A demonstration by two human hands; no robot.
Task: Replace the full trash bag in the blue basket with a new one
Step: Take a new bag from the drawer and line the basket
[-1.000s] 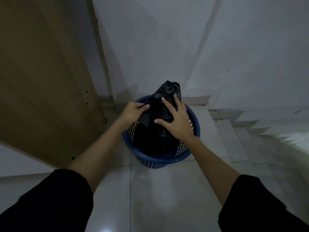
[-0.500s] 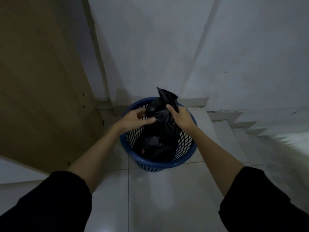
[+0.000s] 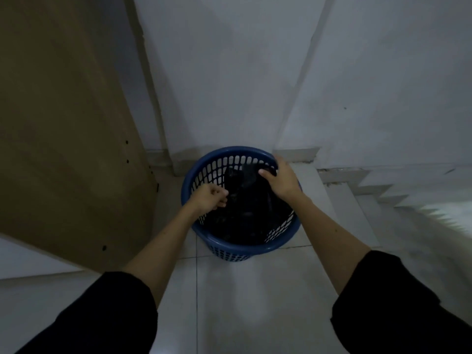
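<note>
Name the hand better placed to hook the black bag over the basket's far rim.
Probably the right hand: it already rests at the blue basket's far rim, gripping the black bag. The left hand sits fisted lower inside.

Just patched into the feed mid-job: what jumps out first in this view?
The blue basket on the pale tiled floor, tucked into the corner by the wall, draws the eye first. Inside it lies a black trash bag, with both bare hands over it: the left hand closed on the bag's left edge, the right hand at the far rim. A brown door stands left.
</note>
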